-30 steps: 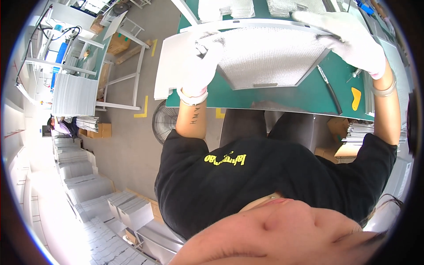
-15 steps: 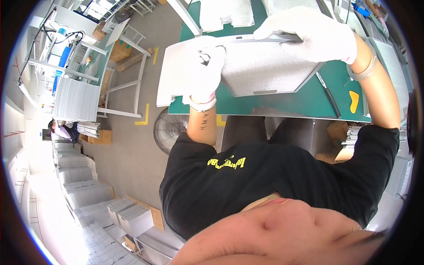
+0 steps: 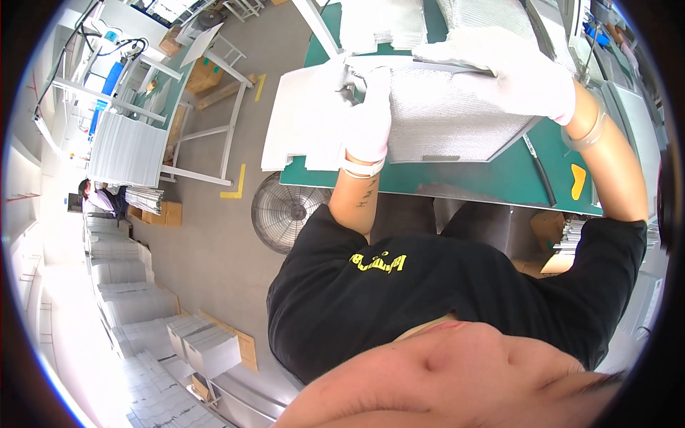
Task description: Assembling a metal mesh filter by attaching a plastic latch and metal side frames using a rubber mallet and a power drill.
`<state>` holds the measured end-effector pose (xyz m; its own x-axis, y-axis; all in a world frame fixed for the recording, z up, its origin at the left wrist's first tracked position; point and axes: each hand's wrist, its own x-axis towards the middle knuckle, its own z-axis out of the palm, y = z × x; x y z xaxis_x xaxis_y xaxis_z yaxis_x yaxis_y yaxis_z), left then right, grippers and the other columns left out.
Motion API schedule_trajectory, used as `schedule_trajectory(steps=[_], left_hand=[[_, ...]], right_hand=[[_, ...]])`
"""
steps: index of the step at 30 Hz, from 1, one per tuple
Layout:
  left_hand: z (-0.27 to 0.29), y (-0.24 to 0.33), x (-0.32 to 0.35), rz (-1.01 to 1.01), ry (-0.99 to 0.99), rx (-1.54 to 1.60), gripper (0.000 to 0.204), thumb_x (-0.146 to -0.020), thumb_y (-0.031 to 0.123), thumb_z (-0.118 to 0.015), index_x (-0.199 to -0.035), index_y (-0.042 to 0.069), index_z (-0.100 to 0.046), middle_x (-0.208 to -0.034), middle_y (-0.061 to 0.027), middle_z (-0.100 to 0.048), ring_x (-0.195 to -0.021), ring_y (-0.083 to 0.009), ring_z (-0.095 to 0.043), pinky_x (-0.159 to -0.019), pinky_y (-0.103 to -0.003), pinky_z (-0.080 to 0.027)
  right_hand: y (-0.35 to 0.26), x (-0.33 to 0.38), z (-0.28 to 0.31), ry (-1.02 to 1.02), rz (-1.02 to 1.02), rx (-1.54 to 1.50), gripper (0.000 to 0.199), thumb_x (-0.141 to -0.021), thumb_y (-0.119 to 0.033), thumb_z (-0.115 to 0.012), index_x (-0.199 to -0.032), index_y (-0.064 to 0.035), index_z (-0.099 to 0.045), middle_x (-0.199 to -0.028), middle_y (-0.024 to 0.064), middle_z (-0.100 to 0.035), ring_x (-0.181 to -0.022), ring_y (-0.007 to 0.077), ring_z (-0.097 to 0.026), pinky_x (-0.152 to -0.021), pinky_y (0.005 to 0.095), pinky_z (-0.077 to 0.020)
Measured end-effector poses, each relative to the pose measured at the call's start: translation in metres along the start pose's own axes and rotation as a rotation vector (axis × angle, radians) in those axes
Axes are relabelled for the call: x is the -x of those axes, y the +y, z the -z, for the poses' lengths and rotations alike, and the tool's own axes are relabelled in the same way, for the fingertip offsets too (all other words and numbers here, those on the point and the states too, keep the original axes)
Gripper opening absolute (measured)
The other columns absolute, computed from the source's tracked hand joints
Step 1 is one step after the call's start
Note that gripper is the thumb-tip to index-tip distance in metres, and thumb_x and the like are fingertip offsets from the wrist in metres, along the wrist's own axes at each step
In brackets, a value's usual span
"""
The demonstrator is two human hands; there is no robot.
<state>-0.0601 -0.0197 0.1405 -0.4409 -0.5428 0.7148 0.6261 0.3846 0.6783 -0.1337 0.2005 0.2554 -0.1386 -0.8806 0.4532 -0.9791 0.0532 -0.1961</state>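
Note:
A silver mesh panel (image 3: pixel 446 125) with a thin grey frame is held up at a tilt over the green tabletop (image 3: pixel 407 178). My right hand (image 3: pixel 517 75), in a white glove, grips its far edge, thumb on the mesh side and fingers over the rim. At the panel's left end my left hand (image 3: pixel 364 118), also gloved in white, is closed on the frame; its fingertips are partly hidden. White sheets (image 3: pixel 296 118) lie beside my left hand. To the right of the panel lie a black-handled knife (image 3: pixel 542 175) and a small yellow flat tool (image 3: pixel 578 182).
More silver mesh sheets (image 3: pixel 382 25) lie at the table's far side, next to a white post (image 3: pixel 314 25). A round floor fan (image 3: pixel 296 212) stands by the table's left end. Stacked panels (image 3: pixel 128 150) rest on another bench at left.
My left hand has shifted right along the panel's left end and turned slightly. The table and panel now appear a little lower and further right in view. Both hands keep their hold.

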Motion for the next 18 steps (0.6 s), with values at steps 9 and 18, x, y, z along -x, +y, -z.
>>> schedule_trajectory(steps=[9,18], left_hand=[[0.008,-0.009,-0.008,0.075,-0.159,0.055,0.029,-0.098,0.007,-0.059,-0.125,-0.004,-0.056,-0.1,-0.0046,-0.061,-0.083,-0.0057,-0.053,-0.074,-0.02,-0.044],[0.009,-0.014,-0.006,-0.066,-0.062,0.121,0.031,-0.094,-0.002,-0.06,-0.124,0.0,-0.056,-0.102,-0.0042,-0.059,-0.091,-0.0089,-0.055,-0.082,-0.023,-0.046]], right_hand=[[-0.001,-0.006,0.004,0.016,-0.033,0.062,0.05,-0.085,-0.008,-0.069,-0.135,-0.0089,-0.062,-0.118,0.014,-0.067,-0.107,0.0319,-0.064,-0.098,0.0385,-0.049],[-0.031,-0.043,0.032,-0.246,-0.207,0.122,0.045,-0.088,-0.013,-0.066,-0.133,-0.0079,-0.062,-0.119,0.0153,-0.068,-0.106,0.031,-0.065,-0.094,0.0364,-0.0512]])
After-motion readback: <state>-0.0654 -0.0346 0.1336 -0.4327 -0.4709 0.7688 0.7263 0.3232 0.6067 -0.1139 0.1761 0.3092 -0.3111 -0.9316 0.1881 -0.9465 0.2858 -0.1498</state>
